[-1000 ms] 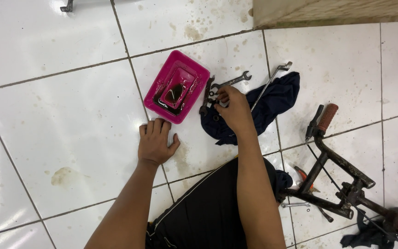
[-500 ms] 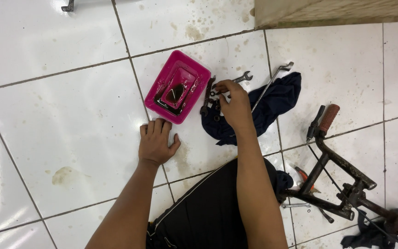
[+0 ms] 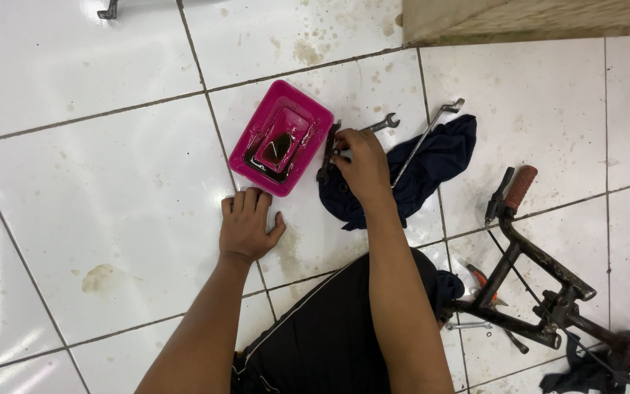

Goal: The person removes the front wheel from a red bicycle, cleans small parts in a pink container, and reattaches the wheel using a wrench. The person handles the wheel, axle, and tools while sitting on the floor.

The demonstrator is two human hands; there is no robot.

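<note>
Dark metal wrenches (image 3: 327,152) lie bunched on the white tiled floor (image 3: 111,190), just right of the pink rectangular plastic tray (image 3: 281,137), at the left edge of a crumpled dark blue cloth (image 3: 432,164). The right hand (image 3: 362,164) rests on that bunch, its fingers (image 3: 340,149) curled narrowly over the tools and touching them; whether they truly grip one I cannot tell. A silver open-ended spanner (image 3: 382,122) sticks out up and to the right of the tray, just beyond the fingertips, and a long thin silver bar with a socket end (image 3: 424,138) lies slantwise across the cloth, farther right of the tray.

The tray holds a pool of dark oily liquid with a small metal part in it. The left hand (image 3: 248,226) lies flat on the floor just below the tray, fingers spread and pointing towards it, holding nothing and not quite touching its rim.

Far right of the tray and lower stands a rusty black bicycle handlebar with a reddish-brown rubber grip (image 3: 520,188) and a black brake lever. Pliers with orange handles (image 3: 484,281) lie on the floor under the handlebar stem. The person's black trouser leg (image 3: 322,335) fills the space below the tray, between the two forearms.
</note>
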